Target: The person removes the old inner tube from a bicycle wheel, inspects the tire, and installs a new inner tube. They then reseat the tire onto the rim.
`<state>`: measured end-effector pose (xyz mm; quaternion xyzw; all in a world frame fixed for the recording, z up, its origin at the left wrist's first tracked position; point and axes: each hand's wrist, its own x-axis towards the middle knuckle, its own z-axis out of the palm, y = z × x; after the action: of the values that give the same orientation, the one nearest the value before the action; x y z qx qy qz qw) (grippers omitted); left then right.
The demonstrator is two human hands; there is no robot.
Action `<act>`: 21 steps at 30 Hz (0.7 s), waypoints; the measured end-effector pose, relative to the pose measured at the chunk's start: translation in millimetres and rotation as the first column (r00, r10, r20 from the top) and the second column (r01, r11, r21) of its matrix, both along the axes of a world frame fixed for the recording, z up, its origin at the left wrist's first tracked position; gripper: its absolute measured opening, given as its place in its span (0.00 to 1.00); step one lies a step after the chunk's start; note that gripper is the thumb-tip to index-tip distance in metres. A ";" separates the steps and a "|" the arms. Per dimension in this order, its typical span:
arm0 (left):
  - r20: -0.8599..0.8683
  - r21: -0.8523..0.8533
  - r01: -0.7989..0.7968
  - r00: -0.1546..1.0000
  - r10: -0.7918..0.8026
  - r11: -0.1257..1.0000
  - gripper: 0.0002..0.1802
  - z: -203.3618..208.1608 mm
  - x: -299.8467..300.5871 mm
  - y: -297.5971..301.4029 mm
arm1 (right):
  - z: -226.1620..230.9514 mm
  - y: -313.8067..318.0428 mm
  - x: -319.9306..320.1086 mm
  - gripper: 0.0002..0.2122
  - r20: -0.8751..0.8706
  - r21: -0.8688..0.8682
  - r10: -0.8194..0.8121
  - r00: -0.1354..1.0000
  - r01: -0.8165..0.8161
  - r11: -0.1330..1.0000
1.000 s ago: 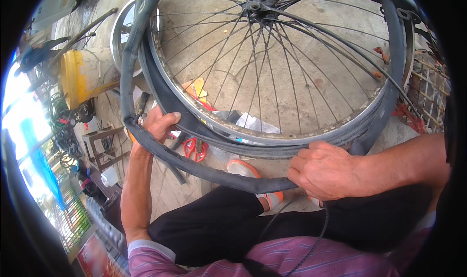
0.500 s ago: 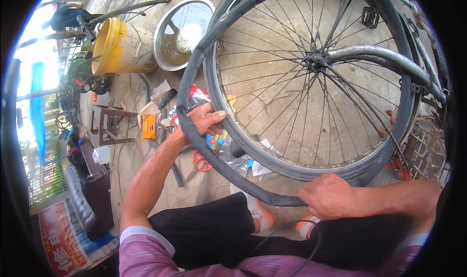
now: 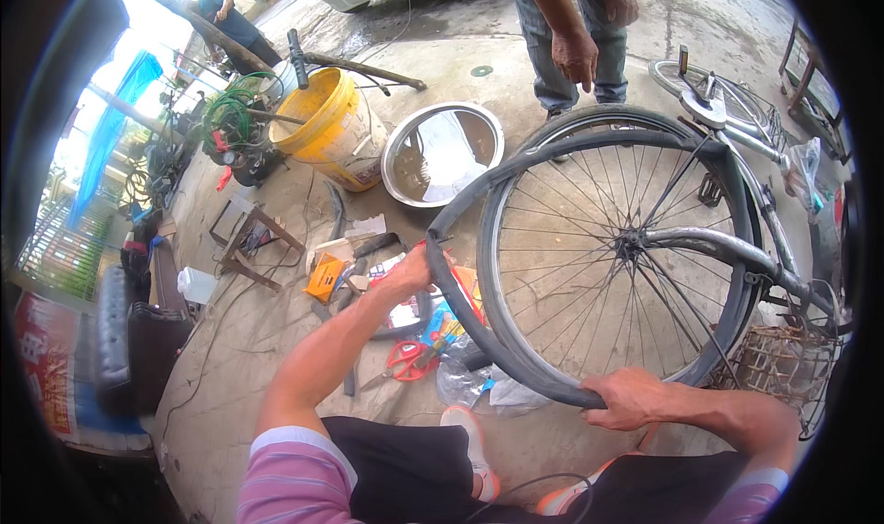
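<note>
A spoked bicycle wheel (image 3: 630, 245) with a black tyre (image 3: 490, 280) stands in front of me. A black inner tube (image 3: 468, 320) loops along it, hanging off the tyre on the left side and lying close along the top. My left hand (image 3: 416, 272) is closed on the tube's left bend, its fingers partly hidden behind the tube. At the wheel's lower edge my right hand (image 3: 630, 398) is wrapped round the tube, knuckles up. Between the left hand and my shoes lie red-handled scissors (image 3: 411, 362) and clear plastic bags (image 3: 458, 377).
A yellow bucket (image 3: 329, 128) and a metal basin (image 3: 398, 169) of water stand beyond the wheel. Left are a small stool (image 3: 253, 248) and an orange box (image 3: 324, 277). A rusty wire basket (image 3: 783, 363) sits at right. A person in jeans (image 3: 550, 40) stands behind the wheel.
My view has tilted up, bringing the person in jeans and another bicycle into sight. My left hand's thumb no longer reaches across to the tyre. Both hands stay on the tube.
</note>
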<state>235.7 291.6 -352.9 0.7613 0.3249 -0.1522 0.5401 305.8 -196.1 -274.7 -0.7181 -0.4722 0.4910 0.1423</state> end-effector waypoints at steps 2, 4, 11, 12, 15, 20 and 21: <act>0.013 0.039 0.000 1.000 0.000 0.999 0.14 -2.2 -2.5 9.4 | 30.3 11.0 18.3 0.23 -0.050 -0.054 -0.146 0.988 0.144 0.988; -0.020 0.073 -0.060 0.998 0.061 0.996 0.12 21.8 18.2 -6.0 | 53.6 13.0 31.6 0.23 -0.041 -0.058 -0.322 0.946 0.319 0.946; 0.164 0.524 0.000 0.981 -0.100 0.852 0.29 34.8 42.7 -6.8 | 34.6 6.2 23.2 0.29 -0.018 -0.052 -0.181 0.983 0.180 0.982; 0.158 0.684 0.010 0.974 -0.162 0.729 0.31 32.2 45.3 -7.4 | 32.0 3.5 23.0 0.31 -0.029 -0.045 -0.139 0.990 0.138 0.989; 0.173 0.644 0.064 0.959 -0.226 0.763 0.41 36.2 44.0 -12.9 | 30.4 1.4 39.2 0.33 -0.002 -0.049 -0.213 0.977 0.213 0.976; 0.167 0.686 0.131 0.929 -0.330 0.715 0.46 44.3 51.4 -47.2 | 50.2 -34.6 102.8 0.23 0.214 0.163 -0.584 0.783 0.560 0.812; 0.168 0.722 0.138 0.916 -0.364 0.678 0.47 39.7 33.8 -38.9 | 43.6 -33.4 113.7 0.21 0.259 0.236 -0.616 0.744 0.570 0.787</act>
<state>269.4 252.7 -313.2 0.9591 0.1639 0.0243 0.2294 419.6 -229.5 -231.1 -0.8890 -0.2691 0.2613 0.2625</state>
